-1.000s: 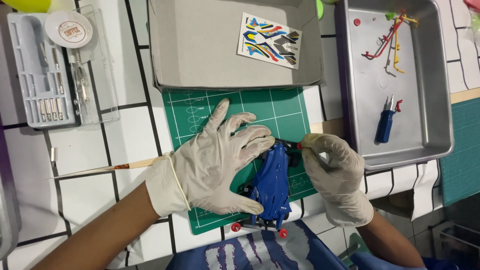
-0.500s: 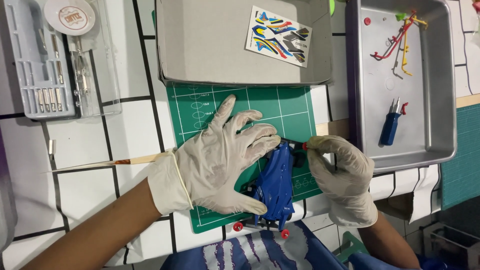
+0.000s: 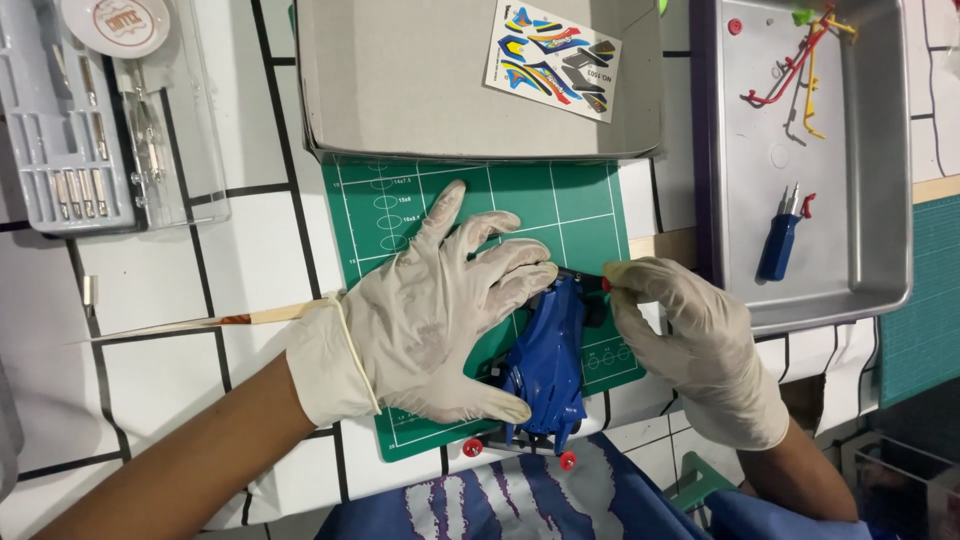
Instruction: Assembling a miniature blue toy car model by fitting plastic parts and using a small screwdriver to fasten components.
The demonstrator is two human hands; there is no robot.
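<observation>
Blue plastic sits nearest: a toy car body [image 3: 545,365] lies on the near edge of a green cutting mat [image 3: 560,205], its small red rollers [image 3: 567,460] hanging over that edge at 6 o'clock. The gloved left hand [image 3: 440,320] lies flat over the car's left flank, fingers [image 3: 480,235] spread toward 1 o'clock, apparently to pin it so it cannot skid. The gloved right hand [image 3: 690,345] comes in from 4 o'clock, its fingers pressed together in a pinch on a small red part [image 3: 610,283] at the car's front end. A thin wooden stick [image 3: 200,323] lies on the white tiled bench [image 3: 150,370] at 9 o'clock of the left hand. Beyond the mat stands a grey cardboard box lid [image 3: 400,80] carrying a sticker sheet [image 3: 552,47] (kept off the work area). At 2 o'clock, a metal tray [image 3: 870,250] holds a blue-handled tool [image 3: 780,240] and coloured sprue pieces [image 3: 800,65]; at 10 o'clock, a clear tool case [image 3: 60,130].
</observation>
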